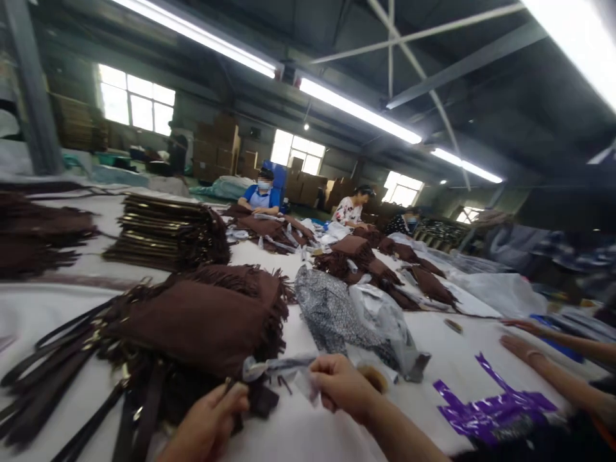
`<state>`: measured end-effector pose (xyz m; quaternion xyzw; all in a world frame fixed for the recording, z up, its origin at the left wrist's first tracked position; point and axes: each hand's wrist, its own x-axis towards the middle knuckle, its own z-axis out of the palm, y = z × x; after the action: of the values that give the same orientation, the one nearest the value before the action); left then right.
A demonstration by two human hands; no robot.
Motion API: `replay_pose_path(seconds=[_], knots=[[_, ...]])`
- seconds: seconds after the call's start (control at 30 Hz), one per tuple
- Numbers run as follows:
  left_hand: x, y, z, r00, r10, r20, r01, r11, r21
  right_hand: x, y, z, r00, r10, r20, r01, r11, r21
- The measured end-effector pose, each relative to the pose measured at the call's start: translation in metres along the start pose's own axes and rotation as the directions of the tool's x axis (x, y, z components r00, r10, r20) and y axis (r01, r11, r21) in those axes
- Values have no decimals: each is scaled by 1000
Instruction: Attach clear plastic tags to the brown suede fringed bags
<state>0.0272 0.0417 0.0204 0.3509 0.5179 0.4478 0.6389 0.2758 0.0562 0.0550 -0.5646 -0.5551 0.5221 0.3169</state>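
Note:
My right hand (344, 388) is closed, pinching a small piece of thin, whitish see-through plastic (304, 386) over the white table. My left hand (212, 414) is also closed, fingers curled beside the front edge of a pile of brown fringed bags (192, 321); what its fingers hold, if anything, is too blurred to make out. Dark straps (62, 366) with gold-coloured clasps hang off the pile's left side. Between the pile and my right hand lies a twisted strip of clear plastic (279, 364). A small dark flap (264, 401) shows just right of my left fingertips.
Behind lie a neat bag stack (168, 234) and a grey patterned bundle (327, 305) with clear plastic. A tape roll (373, 378) and purple plastic bag (495, 410) lie to the right, near another person's hands (522, 350). Several people work across the table.

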Motion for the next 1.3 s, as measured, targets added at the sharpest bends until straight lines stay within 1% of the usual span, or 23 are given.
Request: replay_pose_path(seconds=[0.03,0.07,0.13,0.2,0.27,0.33,0.4,0.47,0.5,0.53,0.6,0.7,0.8,0.9,0.97,1.03,1.1,1.3], knots=[[0,0,-3,997,-12,78,13,1000,-20,-4,-4,24,996,32,80,-32,999,-7],[0,1,-7,989,-20,145,26,999,-39,-5,-9,45,990,57,131,-54,998,-23],[-1,-1,-15,970,-16,242,40,995,-91,-1,-17,78,983,68,170,-64,998,-29],[-1,-4,-22,955,-10,295,47,992,-116,10,-22,98,988,43,148,-43,999,-7],[-2,-7,-27,956,-12,293,36,996,-79,21,-24,109,998,9,70,-11,1000,27],[-3,-9,-30,975,16,223,-7,999,-43,26,-21,114,999,-22,-34,26,992,126],[-3,-10,-31,985,63,162,-56,997,-50,24,-12,117,995,-16,-98,42,962,269],[-2,-12,-29,987,97,128,-89,994,-69,16,1,121,997,43,-69,-15,934,357],[0,-14,-28,987,100,124,-93,994,-61,11,8,123,996,75,-39,-56,931,361],[1,-17,-27,988,100,121,-95,995,-43,7,14,124,995,96,-16,-84,934,347],[4,-22,-24,990,90,110,-92,996,13,2,21,125,996,89,-33,-75,948,309],[5,-26,-23,992,20,122,-31,996,88,2,23,118,990,-14,-139,42,979,199],[-4,-14,-31,981,-60,186,31,987,157,0,22,108,975,-104,-194,103,995,-14],[-13,8,-44,960,-61,274,-18,961,277,-9,24,106,972,-106,-209,74,985,-157],[-15,20,-49,940,-72,334,-25,961,276,-15,26,111,977,-87,-194,52,983,-178],[-12,24,-50,928,-93,361,13,975,220,-20,26,117,985,-57,-164,30,987,-161],[-9,23,-47,932,-102,347,33,979,200,-22,25,123,991,-27,-130,10,992,-129],[-4,13,-35,960,-41,278,-55,942,330,-26,21,126,994,1,-112,-9,998,-70]])
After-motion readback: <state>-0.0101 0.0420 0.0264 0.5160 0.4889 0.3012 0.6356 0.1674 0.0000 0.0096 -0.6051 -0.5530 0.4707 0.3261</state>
